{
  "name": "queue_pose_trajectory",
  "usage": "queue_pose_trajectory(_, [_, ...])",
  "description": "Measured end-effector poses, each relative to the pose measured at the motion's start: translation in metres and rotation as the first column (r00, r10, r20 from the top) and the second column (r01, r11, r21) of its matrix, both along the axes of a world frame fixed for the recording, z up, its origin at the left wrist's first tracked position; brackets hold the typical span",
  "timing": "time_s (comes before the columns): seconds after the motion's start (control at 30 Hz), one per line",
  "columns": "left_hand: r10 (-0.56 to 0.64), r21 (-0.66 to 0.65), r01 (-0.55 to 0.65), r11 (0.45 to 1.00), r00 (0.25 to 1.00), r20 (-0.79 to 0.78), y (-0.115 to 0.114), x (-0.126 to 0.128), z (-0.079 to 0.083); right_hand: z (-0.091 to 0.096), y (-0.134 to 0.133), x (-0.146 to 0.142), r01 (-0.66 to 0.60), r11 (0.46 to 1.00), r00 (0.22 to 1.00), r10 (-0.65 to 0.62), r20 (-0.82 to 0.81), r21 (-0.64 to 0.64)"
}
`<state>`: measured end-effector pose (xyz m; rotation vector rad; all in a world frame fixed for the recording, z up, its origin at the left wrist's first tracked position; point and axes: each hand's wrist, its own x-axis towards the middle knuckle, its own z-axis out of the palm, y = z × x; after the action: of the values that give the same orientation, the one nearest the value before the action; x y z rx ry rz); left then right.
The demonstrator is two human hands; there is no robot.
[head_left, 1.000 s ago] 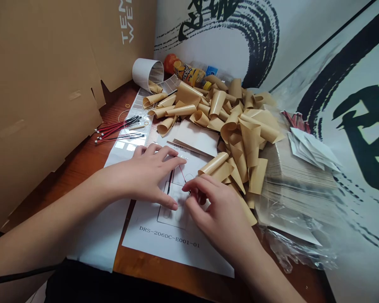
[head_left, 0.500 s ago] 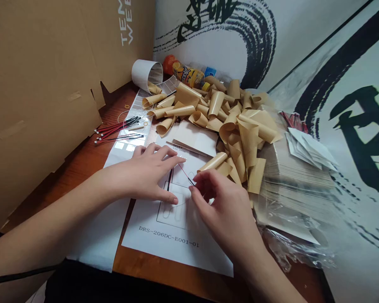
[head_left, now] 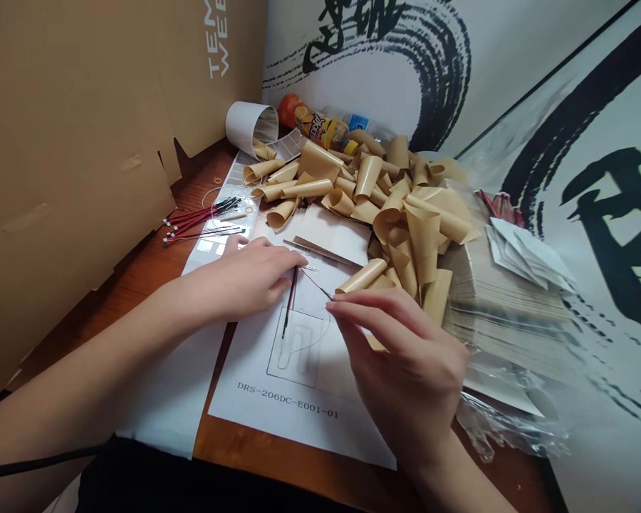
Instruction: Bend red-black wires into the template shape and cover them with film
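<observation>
My left hand (head_left: pixel 256 274) is closed, its fingertips on a thin red-and-black wire (head_left: pixel 293 296) over a printed sheet (head_left: pixel 347 420). The thumb is drawn in under the fingers, and the exact grip is partly hidden. From those fingertips one strand runs down to a dark tip over the drawn outline. Another slants right to my right hand (head_left: pixel 400 342), which pinches its dark end between thumb and forefinger. Further left, a bundle of similar red-and-black wires (head_left: pixel 203 219) with white connectors lies across the table and a label strip (head_left: pixel 203 260).
Rolled brown paper pieces (head_left: pixel 368 178) are heaped at the back around a folded white card (head_left: pixel 339 231). A bagged stack of cards (head_left: pixel 507 313) stands at the right. Bottles (head_left: pixel 320 128) lie behind, beside a white paper roll (head_left: pixel 240 125). A cardboard wall (head_left: pixel 75 142) borders the left.
My left hand's fingers have drawn together and its thumb has moved in. My right hand has shifted slightly up and right, still pinching the wire's end.
</observation>
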<state>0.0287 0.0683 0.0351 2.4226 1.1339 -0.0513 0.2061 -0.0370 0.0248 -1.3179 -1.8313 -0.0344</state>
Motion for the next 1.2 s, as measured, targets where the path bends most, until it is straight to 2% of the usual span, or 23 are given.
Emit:
queue_pose_trajectory(0.13, [0.0, 0.011, 0.0, 1.0, 1.0, 0.017, 0.001, -0.001, -0.002, -0.003, -0.001, -0.002, -0.101, 0.995, 0.994, 0.102, 0.032, -0.021])
queue_pose_trajectory(0.37, [0.0, 0.078, -0.004, 0.997, 0.999, 0.046, 0.003, -0.002, -0.007, -0.013, -0.002, -0.008, -0.282, 0.956, 0.928, 0.294, 0.229, -0.084])
queue_pose_trajectory(0.5, [-0.009, 0.125, 0.001, 0.992, 0.998, 0.058, 0.003, -0.001, -0.008, -0.015, -0.003, -0.009, -0.298, 0.94, 0.902, 0.334, 0.273, -0.167])
queue_pose_trajectory(0.67, [-0.016, 0.149, 0.008, 0.989, 0.999, 0.052, 0.002, 0.001, -0.005, -0.015, -0.005, -0.01, -0.317, 0.926, 0.878, 0.368, 0.307, -0.204])
queue_pose_trajectory(0.9, [-0.013, 0.158, 0.008, 0.987, 0.999, 0.033, 0.0, 0.002, -0.004, -0.02, -0.006, -0.013, -0.28, 0.942, 0.895, 0.326, 0.305, -0.185])
queue_pose_trajectory(1.2, [-0.019, 0.158, 0.011, 0.987, 0.998, 0.051, -0.001, 0.002, -0.006, -0.02, -0.011, -0.015, -0.236, 0.939, 0.902, 0.307, 0.304, -0.248])
